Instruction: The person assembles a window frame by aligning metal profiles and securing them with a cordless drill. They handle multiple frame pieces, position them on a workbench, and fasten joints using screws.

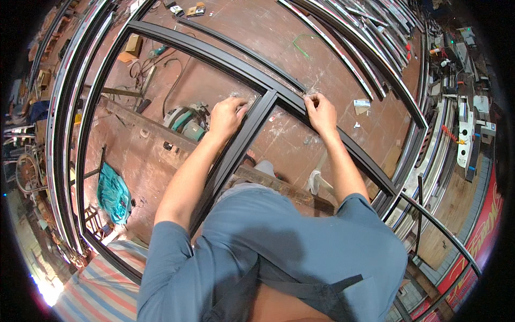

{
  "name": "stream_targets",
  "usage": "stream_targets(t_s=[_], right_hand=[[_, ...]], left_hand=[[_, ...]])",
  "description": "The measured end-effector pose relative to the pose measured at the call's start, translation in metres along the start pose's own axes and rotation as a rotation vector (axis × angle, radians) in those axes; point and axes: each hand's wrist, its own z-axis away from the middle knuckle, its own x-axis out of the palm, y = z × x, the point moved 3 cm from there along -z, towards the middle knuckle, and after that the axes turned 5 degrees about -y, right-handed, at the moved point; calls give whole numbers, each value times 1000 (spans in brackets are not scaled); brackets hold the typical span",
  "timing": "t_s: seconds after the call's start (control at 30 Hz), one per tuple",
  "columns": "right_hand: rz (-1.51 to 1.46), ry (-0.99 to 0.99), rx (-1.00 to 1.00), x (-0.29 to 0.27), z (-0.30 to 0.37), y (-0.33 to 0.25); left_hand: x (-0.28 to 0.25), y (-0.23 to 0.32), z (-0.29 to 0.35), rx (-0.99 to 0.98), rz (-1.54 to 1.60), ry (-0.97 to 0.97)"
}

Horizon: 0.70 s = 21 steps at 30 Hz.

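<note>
A large dark grey metal window frame [204,52] spans the view in front of me, with a crossbar and a dividing bar [244,137] meeting it at a T-joint. My left hand [227,119] is just left of that joint, fingers curled together next to the dividing bar. Whatever its fingertips may hold is too small to make out. On the right of the joint, my right hand [323,114] is closed in a pinch over the crossbar. Its fingertips are close to the end of a slim dark strip [241,49] that runs alongside the crossbar; what they pinch is unclear.
Through the frame, a green circular saw [188,122] and a teal bag [113,194] show on the tiled floor. Long metal profiles [370,35] lie at the far right. More frame bars [67,112] stand along the left. A striped sheet [102,287] covers the lower left.
</note>
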Motion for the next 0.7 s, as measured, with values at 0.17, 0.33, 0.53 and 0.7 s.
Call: stream_targets(t_s=[0.17,0.33,0.53,0.7], right_hand=[[2,153,-101,2,9,8],[-39,139,-49,1,5,2],[-35,115,3,-2,5,0],[-53,107,16,-3,2,2]], left_hand=[[22,17,-63,125,-83,-141],[26,17,-83,285,-168,-178],[25,20,-85,429,-285,-176],[31,19,-88,442,-414,-202]])
